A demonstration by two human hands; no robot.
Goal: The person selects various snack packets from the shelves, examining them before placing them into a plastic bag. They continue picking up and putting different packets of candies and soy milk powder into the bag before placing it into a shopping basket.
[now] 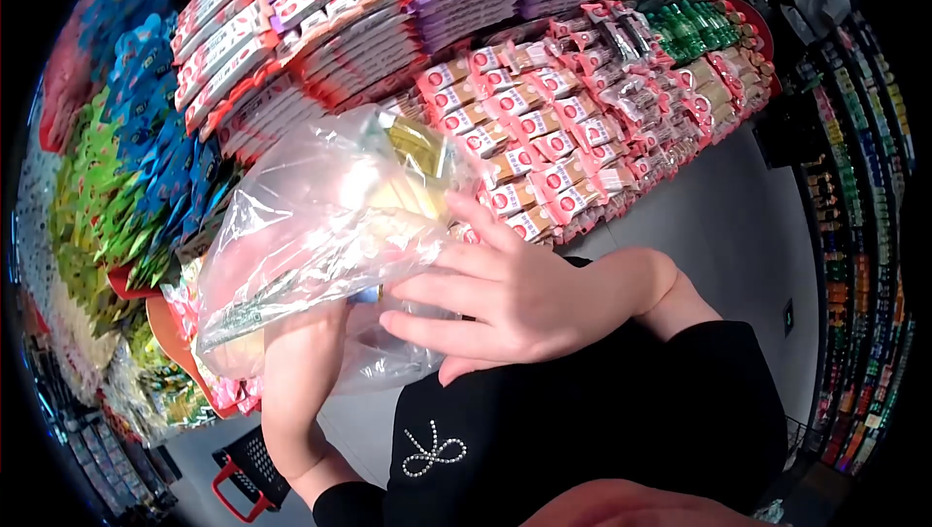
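A clear plastic bag (282, 216) fills the middle of the head view, puffed out in front of a snack display. Through its film show a yellow-green packet (419, 147) and some pale yellow packs (413, 199). My right hand (515, 294) lies along the bag's near right side, fingers stretched out and spread apart. My left hand (316, 323) reaches up into or behind the bag from below; its wrist shows at the bag's lower edge, while the fingers are hidden by glare and crumpled film.
Small red-and-white packaged snacks (534, 129) lie in rows just beyond the bag. Larger white-and-red packs (228, 51) are stacked behind, with blue packets (160, 148) at left. A black basket with a red handle (248, 478) is on the floor. Shelves (864, 236) line the right side.
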